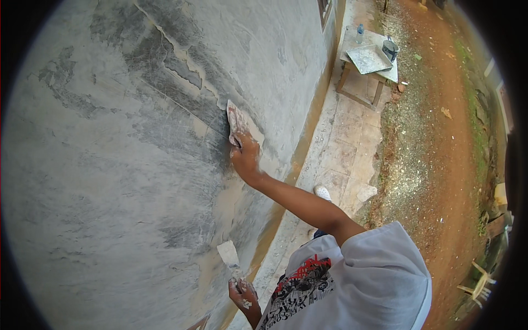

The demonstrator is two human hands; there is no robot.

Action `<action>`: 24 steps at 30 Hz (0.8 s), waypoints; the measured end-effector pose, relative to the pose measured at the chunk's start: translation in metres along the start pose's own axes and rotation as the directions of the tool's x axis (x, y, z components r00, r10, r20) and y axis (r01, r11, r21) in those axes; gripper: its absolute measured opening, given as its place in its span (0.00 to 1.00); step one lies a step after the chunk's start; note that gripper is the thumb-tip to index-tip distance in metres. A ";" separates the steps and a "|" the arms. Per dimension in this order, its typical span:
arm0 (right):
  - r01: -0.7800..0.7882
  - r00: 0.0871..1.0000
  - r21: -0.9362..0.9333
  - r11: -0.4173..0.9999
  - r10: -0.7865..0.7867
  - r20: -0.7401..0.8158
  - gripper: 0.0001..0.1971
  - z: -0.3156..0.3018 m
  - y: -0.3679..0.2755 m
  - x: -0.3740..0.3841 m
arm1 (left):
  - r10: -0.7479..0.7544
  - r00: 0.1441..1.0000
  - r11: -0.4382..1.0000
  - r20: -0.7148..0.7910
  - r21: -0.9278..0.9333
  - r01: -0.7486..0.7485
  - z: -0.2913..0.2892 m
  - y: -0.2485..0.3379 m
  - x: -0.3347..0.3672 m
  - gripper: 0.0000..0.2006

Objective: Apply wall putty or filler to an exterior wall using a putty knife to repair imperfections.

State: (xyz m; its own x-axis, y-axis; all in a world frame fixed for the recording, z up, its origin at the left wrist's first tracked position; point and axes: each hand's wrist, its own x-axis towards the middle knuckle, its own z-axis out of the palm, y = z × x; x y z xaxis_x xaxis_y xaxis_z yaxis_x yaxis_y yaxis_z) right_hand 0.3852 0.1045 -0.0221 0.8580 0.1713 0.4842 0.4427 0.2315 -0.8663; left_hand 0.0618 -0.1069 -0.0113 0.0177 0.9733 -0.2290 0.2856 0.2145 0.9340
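A grey plastered wall [110,181] with pale putty patches fills the left side. My right hand [245,153] is closed on a putty-smeared scraper [235,116], its pale blade laid against the wall. A fresh pale patch of putty lies beside the blade, and a cracked, flaking strip [184,71] runs up from there. Lower down, my left hand [243,294], spotted with white putty, grips a putty knife [228,254]. That knife's broad whitish blade points up and away, in front of the wall; whether it touches cannot be told.
A small wooden table [357,88] stands farther along the wall, bearing a shallow tray [369,59], a dark pot [390,49] and a plastic bottle [359,33]. A concrete walkway [341,143] follows the wall's base. Beyond lie gravel, reddish dirt [440,165] and a wooden stool [478,283].
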 end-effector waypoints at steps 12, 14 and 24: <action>-0.060 0.988 0.138 0.989 0.039 0.148 0.16 -0.051 -0.040 -0.030 | 0.063 0.998 0.997 0.009 -0.039 -0.063 -0.007 -0.002 0.003 0.04; -0.096 0.993 0.152 0.984 0.084 0.083 0.11 -0.038 -0.051 0.026 | 0.050 0.999 0.998 0.010 -0.036 -0.049 -0.006 -0.004 0.002 0.03; -0.127 0.915 0.076 0.989 0.087 0.394 0.18 -0.042 -0.082 -0.070 | 0.094 0.994 0.994 0.056 -0.069 -0.090 0.005 0.003 0.005 0.02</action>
State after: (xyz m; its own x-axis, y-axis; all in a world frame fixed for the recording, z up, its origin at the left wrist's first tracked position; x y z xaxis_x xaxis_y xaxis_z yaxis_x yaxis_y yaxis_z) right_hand 0.2998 0.0331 0.0102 0.7210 0.5543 0.4157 0.3088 0.2800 -0.9090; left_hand 0.0672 -0.1016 -0.0108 0.0985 0.9829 -0.1556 0.2162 0.1315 0.9674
